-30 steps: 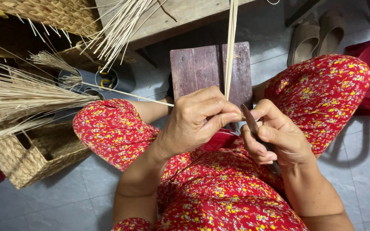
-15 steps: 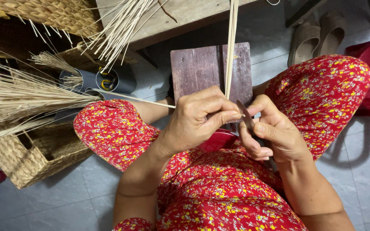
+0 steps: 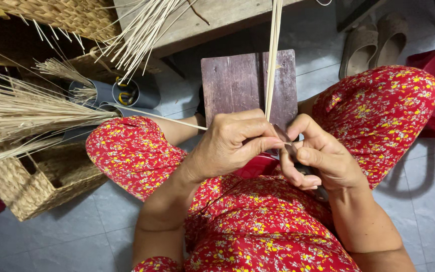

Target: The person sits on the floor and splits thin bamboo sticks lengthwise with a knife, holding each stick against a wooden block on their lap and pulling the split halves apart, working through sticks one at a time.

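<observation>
Left grip (image 3: 237,146) pinching reed strip (image 3: 274,55), knife (image 3: 285,141) beside

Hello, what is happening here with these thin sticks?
A seated person in a red flowered dress works a thin pale strip over a dark wooden board. The left hand pinches the strip; the right hand holds a small blade against it. Bundled reeds and woven baskets lie at the left.

I get soft, even daylight with no glare. A faint shadow falls on the floor (image 3: 429,201) beside the right knee. Hands and strip are sharp; the reeds (image 3: 21,111) at the left edge look slightly stretched by the wide lens.
</observation>
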{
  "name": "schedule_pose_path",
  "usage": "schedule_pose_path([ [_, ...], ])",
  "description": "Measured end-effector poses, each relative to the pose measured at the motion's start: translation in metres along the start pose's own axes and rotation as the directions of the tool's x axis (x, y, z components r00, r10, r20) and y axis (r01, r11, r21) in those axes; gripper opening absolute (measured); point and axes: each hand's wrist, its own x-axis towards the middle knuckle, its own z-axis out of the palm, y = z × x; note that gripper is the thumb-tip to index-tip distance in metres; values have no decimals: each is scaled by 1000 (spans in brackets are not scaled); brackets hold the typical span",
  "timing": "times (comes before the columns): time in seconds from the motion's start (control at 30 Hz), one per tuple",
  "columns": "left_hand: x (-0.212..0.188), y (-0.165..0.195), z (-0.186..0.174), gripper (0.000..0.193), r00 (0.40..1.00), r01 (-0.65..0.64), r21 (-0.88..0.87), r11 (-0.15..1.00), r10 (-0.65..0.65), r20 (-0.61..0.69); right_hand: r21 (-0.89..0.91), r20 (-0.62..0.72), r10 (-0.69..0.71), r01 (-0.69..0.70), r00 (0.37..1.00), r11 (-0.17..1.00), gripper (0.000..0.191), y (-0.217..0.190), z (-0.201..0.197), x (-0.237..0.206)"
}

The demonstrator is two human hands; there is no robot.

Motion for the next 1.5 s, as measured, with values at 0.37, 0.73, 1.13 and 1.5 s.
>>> schedule_pose_path([
  [0.37,-2,-1,-9,6,1000,-13,-27,1000,13,-1,-117,-32,-46,42,998,992,30,-6,5,-2],
  [0.73,0,-1,0,6,1000,-3,17,1000,3,-15,-125,-32,-57,53,998,991,25,5,-4,5],
  [1.13,-7,-7,-6,7,1000,11,-2,1000,-11,-18,-140,-52,-7,-1,999,990,27,1,-6,8],
  [1.5,-5,37,-13,13,972,-122,220,968,162,-171,-178,-57,-417,402,907,898,14,-12,15,-26],
])
